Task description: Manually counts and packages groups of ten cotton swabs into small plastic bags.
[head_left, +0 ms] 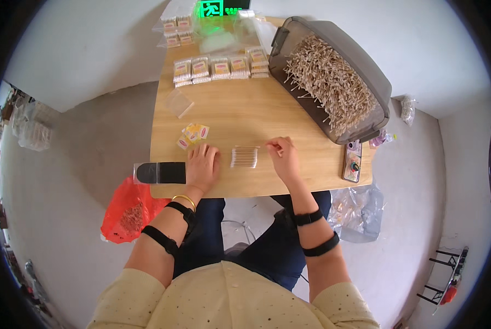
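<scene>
A neat row of cotton swabs [244, 158] lies side by side on the table between my hands. At the row's far side one swab sticks out to the right, its end at my right hand [284, 157], whose thumb and fingers are pinched together around it. My left hand [202, 166] rests palm down on the tabletop with its fingers stretched out, left of the row. Just beyond its fingertips are several small yellow and white printed cards [194, 134]. A black strip with a clear plastic end [160, 172] reaches out from beside this hand.
A grey bin [360, 52] full of loose swabs stands at the far right. Packed swab bundles [220, 68] line the back, near clear bags [218, 41]. A phone [353, 162] lies right; a small clear bag [179, 103] lies left. A red bag [126, 211] hangs beside the table.
</scene>
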{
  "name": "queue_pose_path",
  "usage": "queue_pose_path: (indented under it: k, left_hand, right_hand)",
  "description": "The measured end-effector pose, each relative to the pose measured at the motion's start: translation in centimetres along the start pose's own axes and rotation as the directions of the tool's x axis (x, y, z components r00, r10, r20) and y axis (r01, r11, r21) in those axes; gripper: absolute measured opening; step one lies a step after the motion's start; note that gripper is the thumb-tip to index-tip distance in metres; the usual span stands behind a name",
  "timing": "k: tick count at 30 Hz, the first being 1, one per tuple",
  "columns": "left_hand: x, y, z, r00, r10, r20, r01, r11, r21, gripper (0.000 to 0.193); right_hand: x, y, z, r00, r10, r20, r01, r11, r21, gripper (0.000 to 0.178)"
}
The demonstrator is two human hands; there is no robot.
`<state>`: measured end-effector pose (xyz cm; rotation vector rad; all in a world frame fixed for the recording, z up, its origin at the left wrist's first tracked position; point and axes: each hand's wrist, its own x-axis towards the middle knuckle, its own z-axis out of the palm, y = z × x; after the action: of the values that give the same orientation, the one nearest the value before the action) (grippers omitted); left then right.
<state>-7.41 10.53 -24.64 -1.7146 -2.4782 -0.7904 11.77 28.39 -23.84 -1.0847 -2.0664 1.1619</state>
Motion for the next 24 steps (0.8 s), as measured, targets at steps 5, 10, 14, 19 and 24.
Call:
queue_pose_path:
  k: [5,10,14,19,24]
  left_hand:
    - [0.0,-0.6,0.2,0.999,-0.005,0.031,0.005,1.0,0.015,0.018]
    - [0.1,-0.5,0.4,0.999,-0.002,0.04,0.002,1.0,0.007,0.025]
    - [0.1,-0.5,0.5,0.999,-0.01,0.03,0.009,1.0,0.014,0.026]
    - [0.0,-0.7,0.5,1.0,-0.013,0.028,0.013,1.0,0.013,0.027]
    - [0.0,-0.6,0.3,0.999,-0.014,0.045,0.013,1.0,0.008,0.028]
  right_hand:
    - [-4.7,-1.6,-0.2,0.995,-0.092,0.043,0.096,0.991,-0.095,0.012]
    - [-7.5,-2.9,1.9,0.921,-0.328,0.208,0.383,0.857,-0.346,0.036]
    - [-7.4,-3.2,2.8,0.909,-0.358,0.215,0.417,0.815,-0.403,0.039]
    - [-6.8,-3.4,2.9,0.898,-0.376,0.228,0.439,0.801,-0.408,0.043]
    - [-6.6,-3.0,2.6,0.896,-0.358,0.264,0.441,0.793,-0.421,0.039]
